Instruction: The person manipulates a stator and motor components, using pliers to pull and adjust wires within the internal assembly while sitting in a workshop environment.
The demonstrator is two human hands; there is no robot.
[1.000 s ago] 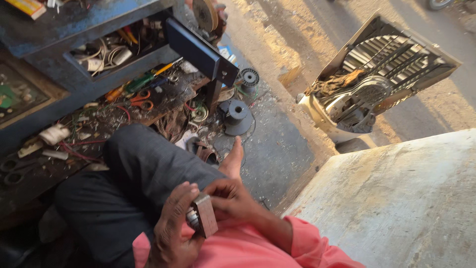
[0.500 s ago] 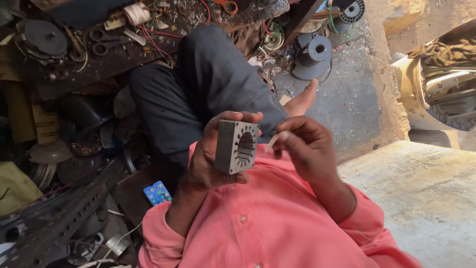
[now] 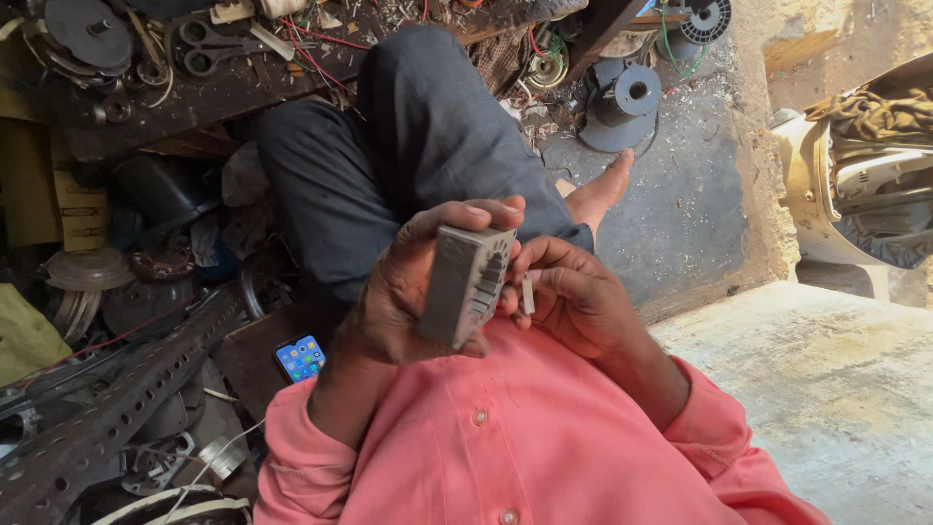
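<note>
Cluttered workshop floor: left hand (image 3: 408, 292) clasps a grey stator block (image 3: 466, 284), right hand (image 3: 573, 297) pinches a small strip (image 3: 528, 294).

My left hand (image 3: 408, 292) grips a stator core (image 3: 466, 284) of dull, matt grey laminated metal. At my 3 o'clock, my right hand (image 3: 573, 297) pinches a pale, smooth paper strip (image 3: 528, 293).

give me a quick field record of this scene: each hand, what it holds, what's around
left hand: grips a square grey metal block with a toothed round opening
right hand: pinches a small pale strip beside the block
lap: dark trousers, pink shirt
floor left: phone, lit screen up
floor ahead: black spool, scissors
</note>
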